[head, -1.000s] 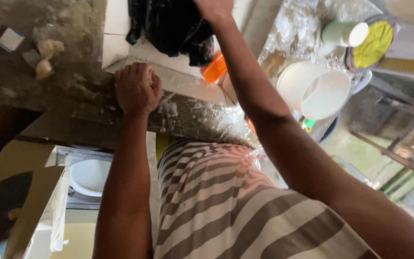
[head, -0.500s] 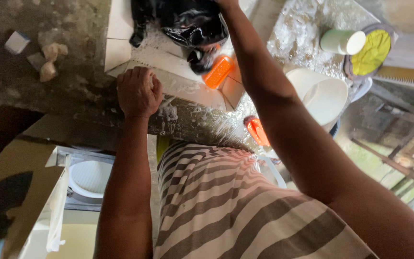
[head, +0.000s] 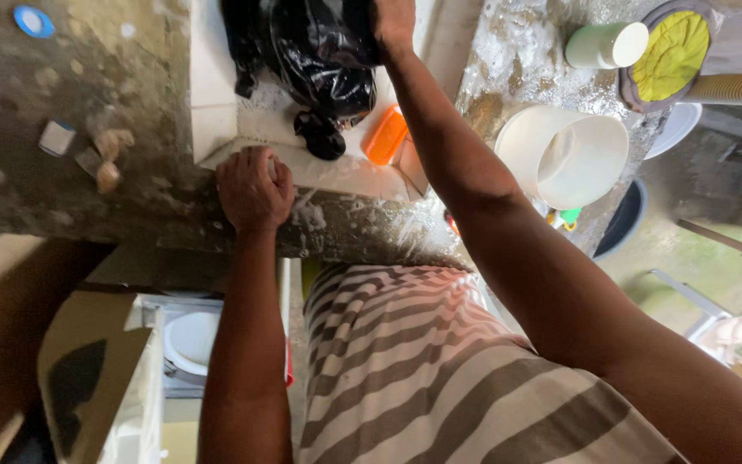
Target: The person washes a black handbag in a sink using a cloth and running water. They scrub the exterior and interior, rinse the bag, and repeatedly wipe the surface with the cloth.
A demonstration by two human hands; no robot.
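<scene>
My right hand (head: 393, 24) reaches far forward and grips the top of a shiny black plastic bag (head: 319, 64) that rests in a white tiled basin (head: 213, 94). My left hand (head: 255, 187) is closed into a fist and presses on the basin's wet front ledge, with nothing visible in it. An orange plastic object (head: 386, 136) lies just right of the bag, under my right forearm. My striped garment (head: 405, 361) fills the lower middle.
A white bucket (head: 564, 159) stands on the wet counter at right, with a white cup (head: 605, 45) and a yellow cloth in a round dish (head: 672, 51) behind it. Small scraps (head: 96, 155) lie on the rough concrete at left. A white bowl (head: 191, 344) sits low at left.
The view has shifted so the black bag and basin sit lower in frame. My right hand has come down onto the bag's top. My left fist has stayed on the ledge.
</scene>
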